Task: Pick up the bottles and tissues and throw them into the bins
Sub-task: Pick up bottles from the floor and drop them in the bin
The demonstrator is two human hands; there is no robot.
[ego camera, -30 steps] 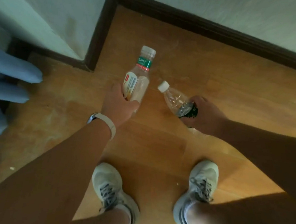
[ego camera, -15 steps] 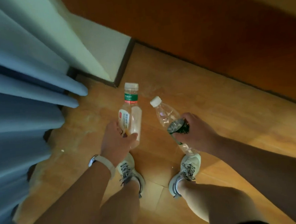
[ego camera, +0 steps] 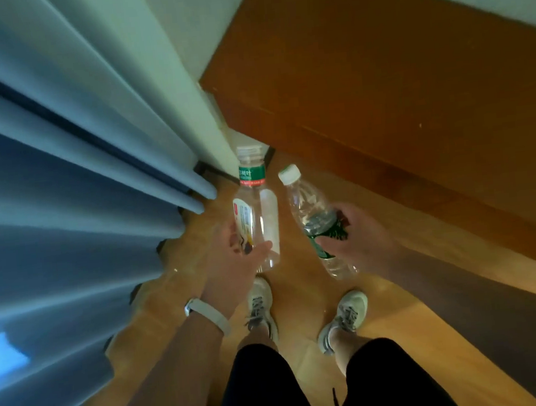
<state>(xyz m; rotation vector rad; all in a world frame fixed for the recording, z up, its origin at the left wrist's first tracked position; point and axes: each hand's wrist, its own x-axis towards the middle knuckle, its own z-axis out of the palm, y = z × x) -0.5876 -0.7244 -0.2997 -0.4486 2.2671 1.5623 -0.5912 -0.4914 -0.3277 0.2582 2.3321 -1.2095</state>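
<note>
Blue curtain [ego camera: 64, 206] filled the left side of the view, hanging in deep folds down to the floor. A brown wooden cabinet [ego camera: 396, 85] took up the upper right. Wooden floor [ego camera: 301, 291] ran between them, with a pale wall corner [ego camera: 183, 80] standing just behind the curtain edge.

The person stood upright in black shorts [ego camera: 262, 393], both forearms stretched forward over the floor.

Left hand [ego camera: 233, 265]: fingers and thumb wrapped round the lower body of a clear bottle [ego camera: 261, 216] with a green and red neck band and a white side label. It was held roughly upright, mouth pointing away from the camera. Could not tell whether it was capped.

Right hand [ego camera: 359, 243]: closed round the middle of a green-label bottle [ego camera: 309, 208], over its label, with the neck tilted towards the other bottle. The two bottles were near each other, not touching, and both were clear of the floor.

Two light sneakers [ego camera: 346, 316] were planted on the floor below the hands. White wristband [ego camera: 205, 313] on the left wrist. White cap [ego camera: 289, 173] on the green-label bottle.
</note>
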